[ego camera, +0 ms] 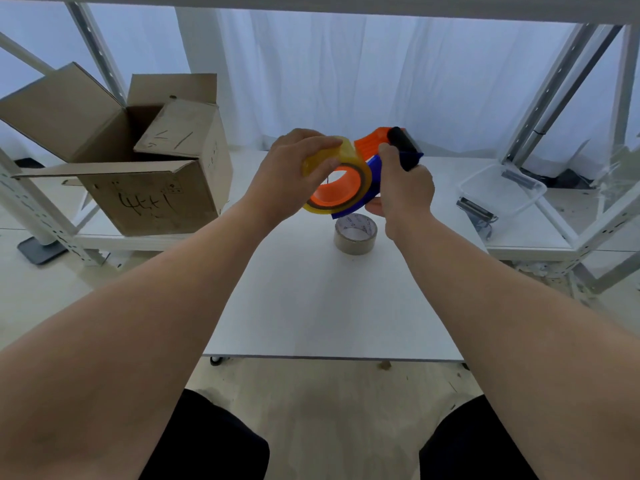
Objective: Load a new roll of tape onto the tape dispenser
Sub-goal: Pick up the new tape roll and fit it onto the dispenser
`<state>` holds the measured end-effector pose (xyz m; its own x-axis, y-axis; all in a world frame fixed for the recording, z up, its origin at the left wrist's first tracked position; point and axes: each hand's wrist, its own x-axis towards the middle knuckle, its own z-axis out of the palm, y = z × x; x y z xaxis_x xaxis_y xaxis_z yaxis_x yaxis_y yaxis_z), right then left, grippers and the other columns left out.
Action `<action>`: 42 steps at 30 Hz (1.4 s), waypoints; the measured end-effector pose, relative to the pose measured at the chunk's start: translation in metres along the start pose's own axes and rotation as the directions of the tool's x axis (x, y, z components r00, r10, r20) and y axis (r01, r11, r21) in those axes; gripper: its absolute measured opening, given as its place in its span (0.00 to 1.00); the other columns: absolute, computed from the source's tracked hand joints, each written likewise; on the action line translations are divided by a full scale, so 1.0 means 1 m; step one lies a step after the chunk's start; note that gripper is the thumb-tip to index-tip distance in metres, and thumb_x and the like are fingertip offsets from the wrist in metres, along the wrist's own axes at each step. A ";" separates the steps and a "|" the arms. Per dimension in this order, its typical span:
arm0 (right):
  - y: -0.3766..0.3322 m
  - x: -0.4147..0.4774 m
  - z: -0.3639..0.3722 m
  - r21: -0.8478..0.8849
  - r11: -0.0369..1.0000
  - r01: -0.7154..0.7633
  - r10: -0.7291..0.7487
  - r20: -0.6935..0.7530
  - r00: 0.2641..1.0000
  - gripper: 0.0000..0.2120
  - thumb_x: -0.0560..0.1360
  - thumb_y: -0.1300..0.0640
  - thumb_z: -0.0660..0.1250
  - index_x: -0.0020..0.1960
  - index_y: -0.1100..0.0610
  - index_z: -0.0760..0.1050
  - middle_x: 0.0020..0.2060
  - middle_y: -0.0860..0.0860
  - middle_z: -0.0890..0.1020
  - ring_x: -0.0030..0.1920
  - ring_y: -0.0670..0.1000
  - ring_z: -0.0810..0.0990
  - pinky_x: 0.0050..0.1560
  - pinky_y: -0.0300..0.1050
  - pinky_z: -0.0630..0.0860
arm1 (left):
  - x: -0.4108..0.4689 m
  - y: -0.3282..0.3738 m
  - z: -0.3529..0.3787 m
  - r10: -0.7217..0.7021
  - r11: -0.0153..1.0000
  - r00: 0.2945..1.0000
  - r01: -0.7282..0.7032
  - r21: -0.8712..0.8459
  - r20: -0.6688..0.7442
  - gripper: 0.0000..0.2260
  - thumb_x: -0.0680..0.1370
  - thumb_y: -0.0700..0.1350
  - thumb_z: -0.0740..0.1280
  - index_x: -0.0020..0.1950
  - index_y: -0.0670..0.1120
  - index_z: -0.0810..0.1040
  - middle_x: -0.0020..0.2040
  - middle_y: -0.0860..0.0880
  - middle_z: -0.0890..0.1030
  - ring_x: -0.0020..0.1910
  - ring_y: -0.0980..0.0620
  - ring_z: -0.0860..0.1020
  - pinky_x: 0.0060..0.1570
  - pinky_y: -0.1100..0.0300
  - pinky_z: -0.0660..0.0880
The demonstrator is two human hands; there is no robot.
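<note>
Tape roll [351,155], frame centre, appears seated on orange hub [332,192] of dispenser [400,143]; left hand [294,168] fingers curl around roll, right hand [405,188] grips dispenser. Threading tape end seemingly remains. Second roll [355,235] on table [329,306].

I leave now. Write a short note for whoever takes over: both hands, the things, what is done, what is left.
Left hand grips the yellow tape roll. Right hand holds the tape dispenser above the white table.
Done: the roll is around the orange hub; fully seated or not, I cannot tell.
Left: probably press it home, thread the tape end forward. A second roll lies on the table.
</note>
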<state>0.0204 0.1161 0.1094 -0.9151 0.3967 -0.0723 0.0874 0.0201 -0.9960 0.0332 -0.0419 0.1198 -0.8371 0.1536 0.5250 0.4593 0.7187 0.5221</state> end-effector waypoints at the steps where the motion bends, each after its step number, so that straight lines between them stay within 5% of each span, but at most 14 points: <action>1: 0.000 0.001 -0.003 0.047 0.998 -0.041 0.041 -0.005 0.999 0.21 0.71 0.43 0.65 0.56 0.56 0.72 0.47 0.53 0.81 0.47 0.55 0.82 0.49 0.56 0.82 | -0.002 -0.003 -0.001 0.000 1.000 1.000 0.000 -0.012 0.010 0.16 0.78 0.52 0.63 0.65 0.52 0.75 0.62 0.49 0.75 0.60 0.54 0.70 0.54 0.65 0.63; 5: 0.002 0.006 -0.011 0.104 0.989 -0.107 0.110 -0.025 0.994 0.22 0.70 0.43 0.65 0.57 0.56 0.71 0.50 0.54 0.80 0.50 0.56 0.82 0.51 0.56 0.81 | -0.007 -0.015 0.000 0.006 1.000 0.991 -0.010 0.027 0.130 0.18 0.79 0.50 0.62 0.70 0.54 0.69 0.62 0.48 0.75 0.59 0.52 0.72 0.56 0.63 0.65; 10: 0.006 0.005 -0.007 -0.071 0.997 0.044 -0.047 -0.054 0.997 0.20 0.70 0.44 0.65 0.54 0.54 0.64 0.49 0.52 0.77 0.50 0.55 0.79 0.51 0.55 0.80 | -0.009 -0.022 0.002 -0.038 0.996 0.988 0.026 0.081 0.152 0.19 0.78 0.50 0.63 0.70 0.53 0.70 0.64 0.47 0.76 0.61 0.50 0.73 0.59 0.59 0.69; 13: 0.006 0.001 -0.002 -0.186 0.974 0.127 -0.136 -0.036 0.990 0.22 0.71 0.44 0.65 0.56 0.56 0.66 0.49 0.51 0.78 0.48 0.52 0.78 0.44 0.47 0.79 | -0.008 -0.020 0.002 -0.039 0.996 0.988 0.026 0.086 0.152 0.18 0.77 0.51 0.65 0.67 0.51 0.73 0.65 0.47 0.75 0.62 0.49 0.73 0.61 0.56 0.69; 16: 0.006 -0.001 0.002 -0.289 0.926 0.241 -0.244 0.027 0.970 0.24 0.72 0.43 0.65 0.60 0.57 0.66 0.50 0.50 0.77 0.47 0.51 0.77 0.33 0.34 0.67 | -0.006 -0.015 0.005 -0.021 0.995 0.983 0.003 0.096 0.185 0.18 0.76 0.52 0.66 0.66 0.51 0.74 0.64 0.47 0.75 0.62 0.48 0.72 0.57 0.58 0.68; 21: 0.006 -0.006 0.007 -0.387 0.843 0.373 -0.362 0.106 0.926 0.26 0.72 0.42 0.66 0.62 0.58 0.65 0.48 0.49 0.73 0.44 0.49 0.74 0.31 0.31 0.64 | -0.003 -0.011 0.009 0.009 0.987 0.978 -0.042 0.157 0.208 0.16 0.76 0.53 0.65 0.64 0.56 0.75 0.61 0.47 0.75 0.59 0.48 0.72 0.52 0.59 0.67; 25: 0.005 -0.006 0.012 -0.210 0.957 0.201 -0.200 0.027 0.979 0.24 0.71 0.43 0.66 0.59 0.57 0.68 0.50 0.52 0.78 0.46 0.51 0.78 0.36 0.38 0.74 | -0.001 -0.010 0.003 0.076 0.980 0.992 -0.093 0.176 0.105 0.16 0.76 0.55 0.64 0.62 0.53 0.77 0.59 0.48 0.77 0.59 0.48 0.72 0.53 0.59 0.65; 28: 0.003 0.000 0.008 -0.028 1.000 0.001 -0.002 -0.028 1.000 0.22 0.70 0.43 0.66 0.56 0.57 0.68 0.50 0.54 0.79 0.50 0.56 0.80 0.50 0.55 0.80 | -0.003 -0.015 -0.002 -0.017 0.999 0.999 0.018 -0.030 0.045 0.14 0.76 0.51 0.66 0.61 0.51 0.77 0.58 0.51 0.77 0.56 0.54 0.73 0.55 0.63 0.68; 31: 0.001 0.004 0.001 0.118 0.988 -0.096 0.101 -0.039 0.994 0.20 0.71 0.44 0.66 0.56 0.55 0.68 0.48 0.53 0.79 0.50 0.57 0.81 0.48 0.56 0.82 | -0.007 -0.018 -0.007 -0.142 0.957 0.984 0.165 -0.238 0.110 0.14 0.77 0.46 0.66 0.62 0.51 0.74 0.59 0.53 0.76 0.57 0.54 0.74 0.58 0.61 0.71; 39: 0.003 0.005 0.004 -0.003 1.000 0.029 -0.029 -0.082 0.996 0.20 0.72 0.43 0.66 0.55 0.54 0.64 0.48 0.51 0.76 0.50 0.54 0.79 0.52 0.54 0.80 | -0.007 -0.018 -0.008 -0.074 0.992 0.995 0.081 -0.099 0.067 0.18 0.75 0.50 0.68 0.64 0.50 0.75 0.63 0.49 0.76 0.57 0.58 0.72 0.57 0.65 0.69; 42: 0.002 0.001 0.007 -0.097 0.989 0.115 -0.122 -0.074 0.990 0.22 0.72 0.42 0.66 0.57 0.54 0.65 0.46 0.50 0.75 0.48 0.52 0.78 0.50 0.53 0.81 | -0.007 -0.017 -0.008 -0.042 0.997 0.998 0.045 -0.061 0.050 0.17 0.75 0.50 0.68 0.63 0.50 0.76 0.63 0.48 0.75 0.60 0.52 0.73 0.60 0.58 0.72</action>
<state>0.0168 0.1103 0.1070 -0.8871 0.4584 0.0544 0.0194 0.1548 -0.9878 0.0338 -0.0600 0.1126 -0.8693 0.1572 0.4686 0.4388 0.6819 0.5852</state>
